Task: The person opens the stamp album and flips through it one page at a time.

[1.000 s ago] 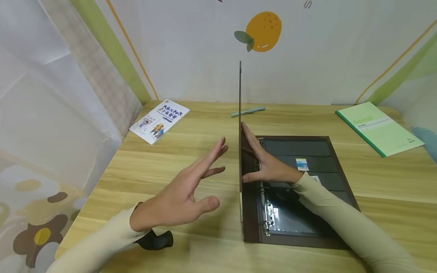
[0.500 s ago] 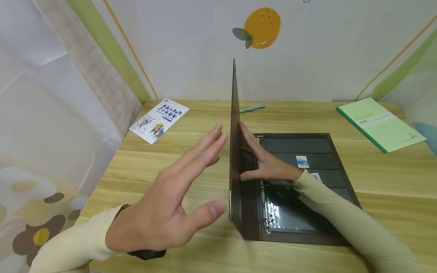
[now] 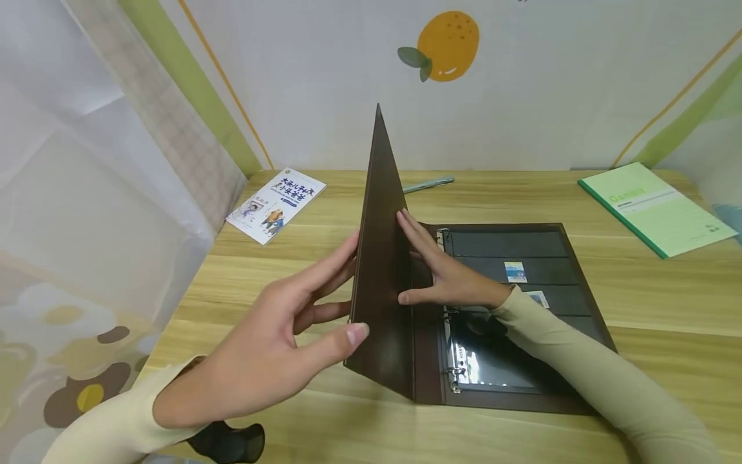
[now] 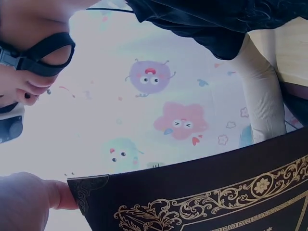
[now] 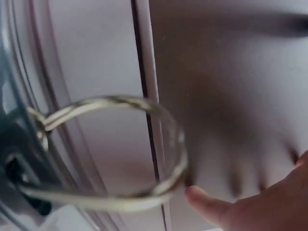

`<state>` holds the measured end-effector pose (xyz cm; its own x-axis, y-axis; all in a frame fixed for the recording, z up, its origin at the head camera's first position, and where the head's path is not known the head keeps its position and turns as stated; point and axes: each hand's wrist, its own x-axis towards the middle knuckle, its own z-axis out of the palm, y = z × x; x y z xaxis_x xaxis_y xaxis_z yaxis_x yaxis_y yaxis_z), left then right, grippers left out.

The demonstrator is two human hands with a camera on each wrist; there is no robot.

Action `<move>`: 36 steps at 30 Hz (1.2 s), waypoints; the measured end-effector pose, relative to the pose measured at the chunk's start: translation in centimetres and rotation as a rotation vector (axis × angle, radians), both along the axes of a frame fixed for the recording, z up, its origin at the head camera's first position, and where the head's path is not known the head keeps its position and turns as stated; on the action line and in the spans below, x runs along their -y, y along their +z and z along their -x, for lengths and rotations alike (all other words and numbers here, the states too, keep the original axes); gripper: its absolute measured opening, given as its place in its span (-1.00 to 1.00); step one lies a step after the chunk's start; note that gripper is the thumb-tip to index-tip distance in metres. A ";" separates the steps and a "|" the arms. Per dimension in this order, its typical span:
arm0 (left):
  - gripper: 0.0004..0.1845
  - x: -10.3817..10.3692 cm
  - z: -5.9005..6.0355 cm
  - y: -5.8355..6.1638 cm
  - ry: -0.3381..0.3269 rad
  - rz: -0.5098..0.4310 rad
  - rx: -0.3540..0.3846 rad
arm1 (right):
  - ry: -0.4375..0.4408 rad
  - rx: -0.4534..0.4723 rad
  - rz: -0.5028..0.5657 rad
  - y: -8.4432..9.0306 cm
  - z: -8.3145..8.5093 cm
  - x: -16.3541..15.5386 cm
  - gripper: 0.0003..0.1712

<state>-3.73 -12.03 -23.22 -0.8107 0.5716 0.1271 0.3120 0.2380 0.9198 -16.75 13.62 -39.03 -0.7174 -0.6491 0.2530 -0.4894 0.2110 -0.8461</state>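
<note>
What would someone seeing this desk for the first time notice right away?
Most striking is the dark brown binder cover standing tilted at the middle of the wooden desk, with the left hand gripping its outer edge and the right hand pressed flat against its inner face. Beside it lie the metal rings and dark card pages. On the wall behind, an orange fruit picture catches the eye.
</note>
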 end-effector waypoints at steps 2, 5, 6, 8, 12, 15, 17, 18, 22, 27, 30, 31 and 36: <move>-0.12 0.5 0.0 -0.3 0.001 -0.027 0.023 | -0.017 -0.016 -0.044 0.0 -0.1 -0.1 0.45; -0.13 1.4 0.0 -0.6 0.011 -0.050 0.041 | -0.037 -0.029 -0.099 0.0 -0.1 -0.5 0.40; -0.13 1.7 0.0 -0.7 0.016 -0.057 0.047 | -0.038 -0.029 -0.114 0.0 -0.1 -0.7 0.39; -0.13 2.2 -0.1 -0.9 0.036 -0.057 0.054 | -0.042 -0.027 -0.147 0.2 0.0 -1.3 0.36; -0.12 3.1 -0.3 -1.1 0.094 -0.037 0.041 | -0.051 -0.013 -0.223 0.9 0.1 -3.2 0.33; -0.11 3.4 -0.5 -1.1 0.124 -0.043 0.031 | -0.073 -0.006 -0.290 1.2 0.3 -5.1 0.28; -0.11 3.6 -0.6 -1.1 0.131 -0.065 0.033 | -0.104 -0.011 -0.345 1.3 0.4 -6.7 0.24; -0.12 3.6 -0.6 -1.1 0.134 -0.073 0.034 | -0.122 -0.012 -0.376 1.3 0.4 -7.6 0.22; -0.15 3.9 -0.7 -1.2 0.163 -0.073 0.046 | -0.205 -0.010 -0.501 1.6 0.0 -11.7 0.16; -0.19 4.6 -0.3 -2.3 0.174 -0.134 0.023 | -0.249 0.060 -0.647 1.5 -1.3 -17.3 0.21; -0.22 5.3 0.1 -3.5 0.171 -0.259 0.030 | -0.244 0.069 -0.693 0.4 -2.0 -19.5 0.22; -0.23 5.5 0.2 -3.8 0.177 -0.297 0.038 | -0.243 0.055 -0.702 0.0 -2.2 -20.0 0.21; -0.32 6.7 0.6 -5.5 0.251 -0.375 0.069 | -0.267 0.005 -0.763 -1.8 -2.9 -21.2 0.22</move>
